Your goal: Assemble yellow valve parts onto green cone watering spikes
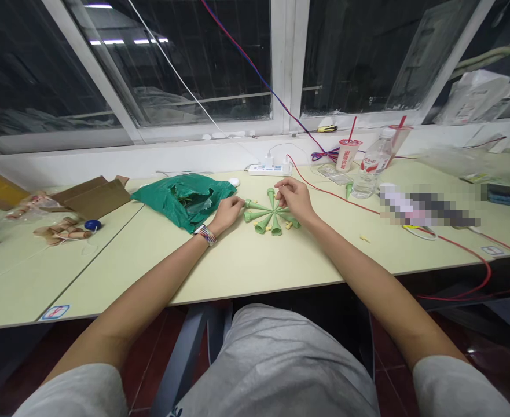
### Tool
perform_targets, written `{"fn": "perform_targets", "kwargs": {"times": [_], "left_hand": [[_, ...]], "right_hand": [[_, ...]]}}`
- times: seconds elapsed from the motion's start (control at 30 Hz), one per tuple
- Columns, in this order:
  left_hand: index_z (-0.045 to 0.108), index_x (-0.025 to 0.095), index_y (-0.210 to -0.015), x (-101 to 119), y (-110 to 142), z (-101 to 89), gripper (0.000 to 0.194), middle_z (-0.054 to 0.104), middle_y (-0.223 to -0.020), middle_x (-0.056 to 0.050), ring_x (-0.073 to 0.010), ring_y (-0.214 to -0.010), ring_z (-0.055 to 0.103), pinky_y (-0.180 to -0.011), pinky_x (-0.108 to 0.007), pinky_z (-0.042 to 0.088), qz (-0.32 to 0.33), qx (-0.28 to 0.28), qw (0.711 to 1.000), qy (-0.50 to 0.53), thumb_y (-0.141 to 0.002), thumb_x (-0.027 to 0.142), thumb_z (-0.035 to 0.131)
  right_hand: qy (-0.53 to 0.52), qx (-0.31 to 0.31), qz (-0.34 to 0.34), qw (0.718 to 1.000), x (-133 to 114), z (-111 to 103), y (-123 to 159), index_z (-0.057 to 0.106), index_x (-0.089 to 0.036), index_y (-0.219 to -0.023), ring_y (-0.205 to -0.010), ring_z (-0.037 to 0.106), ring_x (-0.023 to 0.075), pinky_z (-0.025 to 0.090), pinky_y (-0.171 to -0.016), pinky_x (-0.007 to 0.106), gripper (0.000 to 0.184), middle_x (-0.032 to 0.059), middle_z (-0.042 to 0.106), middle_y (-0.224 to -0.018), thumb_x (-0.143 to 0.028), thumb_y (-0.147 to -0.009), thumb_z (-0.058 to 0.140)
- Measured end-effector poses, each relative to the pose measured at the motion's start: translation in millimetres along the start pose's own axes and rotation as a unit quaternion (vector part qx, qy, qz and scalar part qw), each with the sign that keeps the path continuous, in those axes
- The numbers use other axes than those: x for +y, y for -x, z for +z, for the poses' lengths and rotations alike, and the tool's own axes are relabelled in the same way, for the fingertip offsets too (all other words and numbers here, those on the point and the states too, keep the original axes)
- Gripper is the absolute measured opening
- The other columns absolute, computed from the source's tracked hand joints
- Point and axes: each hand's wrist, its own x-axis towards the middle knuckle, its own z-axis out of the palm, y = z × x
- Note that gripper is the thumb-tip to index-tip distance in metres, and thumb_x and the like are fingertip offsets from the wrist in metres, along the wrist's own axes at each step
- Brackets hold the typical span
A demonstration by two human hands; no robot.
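- Your left hand (227,213) has its fingertips together at the cones' (262,226) left edge; I cannot tell whether it grips one.
- Your right hand (297,198) curls above them, its grip unclear.
- The cones radiate on the desk (233,263), beside the green bag (174,200).

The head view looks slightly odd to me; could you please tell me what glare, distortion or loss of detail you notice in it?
In the head view, streaks of reflected light show in the dark window glass at upper left; the window frames splay outward towards the sides, probably wide-angle distortion; a blocky pixelated patch hides detail right of the bottle.
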Motion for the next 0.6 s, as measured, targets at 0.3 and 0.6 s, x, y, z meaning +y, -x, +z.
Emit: {"fn": "perform_targets", "kwargs": {"times": [0.3,0.6], "left_hand": [[0.07,0.019,-0.085,0.7,1.3,-3.0,0.03,0.076,-0.096,-0.009,-0.0282,-0.096,0.066,-0.091,-0.038,0.047,-0.013,0.01,1.0,0.025,-0.092,0.043,0.054],[0.066,0.02,-0.091,1.5,4.5,-5.4,0.02,0.073,-0.101,-0.007,-0.0262,-0.1,0.064,-0.096,-0.038,0.047,-0.018,0.069,0.995,0.07,-0.096,0.036,0.054]], "right_hand": [[0.315,0.001,-0.04,0.948,-5.3,-12.1,-2.3,0.068,-0.021,-0.11,-0.077,0.072,0.0198,0.056,-0.073,0.031,0.021,0.0048,0.075,-0.088,-0.025,-0.096,0.053],[0.7,0.113,0.214,0.672,-8.9,-129.6,-47.8,0.07,-0.007,-0.136,-0.129,0.068,0.0369,0.056,-0.101,0.046,0.042,0.031,0.067,-0.133,-0.016,-0.096,0.063]]}}
